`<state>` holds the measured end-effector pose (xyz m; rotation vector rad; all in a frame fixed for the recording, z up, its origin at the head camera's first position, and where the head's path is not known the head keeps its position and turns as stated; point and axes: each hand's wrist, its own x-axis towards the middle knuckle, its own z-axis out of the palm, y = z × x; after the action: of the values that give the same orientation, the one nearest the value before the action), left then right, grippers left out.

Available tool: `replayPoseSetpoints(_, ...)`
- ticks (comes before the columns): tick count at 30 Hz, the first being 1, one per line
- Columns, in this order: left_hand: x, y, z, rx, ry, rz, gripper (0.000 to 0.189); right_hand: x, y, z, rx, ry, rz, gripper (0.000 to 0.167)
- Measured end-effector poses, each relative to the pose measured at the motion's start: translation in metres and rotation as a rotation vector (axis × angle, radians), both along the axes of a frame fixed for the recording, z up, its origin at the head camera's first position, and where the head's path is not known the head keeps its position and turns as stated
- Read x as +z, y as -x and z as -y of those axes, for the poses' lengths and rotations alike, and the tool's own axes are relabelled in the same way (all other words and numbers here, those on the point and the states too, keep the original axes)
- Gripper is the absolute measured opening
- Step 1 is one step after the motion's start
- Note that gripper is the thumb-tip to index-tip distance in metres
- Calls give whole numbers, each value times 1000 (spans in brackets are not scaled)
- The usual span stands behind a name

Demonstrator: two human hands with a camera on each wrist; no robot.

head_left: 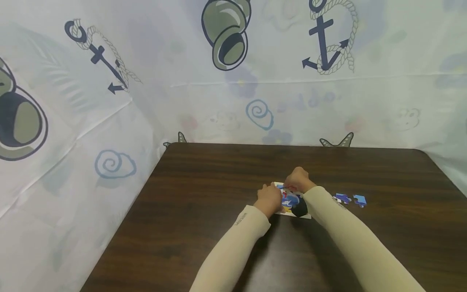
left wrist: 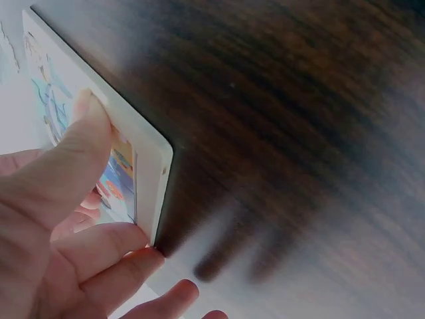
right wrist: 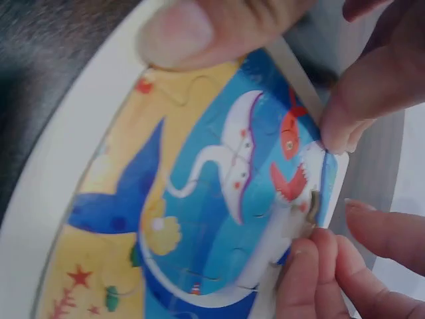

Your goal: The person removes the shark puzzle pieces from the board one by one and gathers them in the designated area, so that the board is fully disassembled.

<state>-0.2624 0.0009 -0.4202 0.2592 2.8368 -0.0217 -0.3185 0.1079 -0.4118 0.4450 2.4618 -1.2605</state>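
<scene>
A jigsaw puzzle (right wrist: 199,173) in a pale tray (left wrist: 136,123), with a sea-animal picture, lies on the table. My left hand (head_left: 270,198) grips the tray's left end. Its thumb (left wrist: 89,133) lies on the near rim, and the index finger (left wrist: 103,249) is against the end. My right hand (head_left: 299,180) is over the far left part of the picture. Its fingertips (right wrist: 302,276) pinch what looks like a puzzle piece (right wrist: 313,205) near the tray's far left corner; the fingers hide most of that piece.
Two loose blue puzzle pieces, one nearer (head_left: 342,198) and one farther right (head_left: 360,200), lie right of the tray, beside the right sleeve (head_left: 339,219). The dark wooden table (head_left: 182,235) meets a printed cloth (head_left: 219,109) at its back and left edges.
</scene>
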Motion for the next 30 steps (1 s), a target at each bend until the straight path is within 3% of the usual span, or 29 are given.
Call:
replayPoseSetpoints(6,-1,-3,3,-7,-19,-13,60,-8,-3,1,31,-13,-7,11)
replayPoseSetpoints(13,-4,-2,4,8,-65,12,64,-4,-10,7,213,-222,-79,16)
replayPoseSetpoints(17,-5,-2,3,20,-72,26,65,-3,-14,11,217,-314,-122,24)
replayPoseSetpoints(21,-6,-4,2,16,-63,38,71,-7,-14,9,206,-341,-118,22)
replayPoseSetpoints(24,-7,-4,3,10,-63,24,76,-10,-11,5,196,-279,-114,17)
replayPoseSetpoints(30,-2,-3,6,12,-79,11,76,-3,-7,-4,158,-14,-105,19)
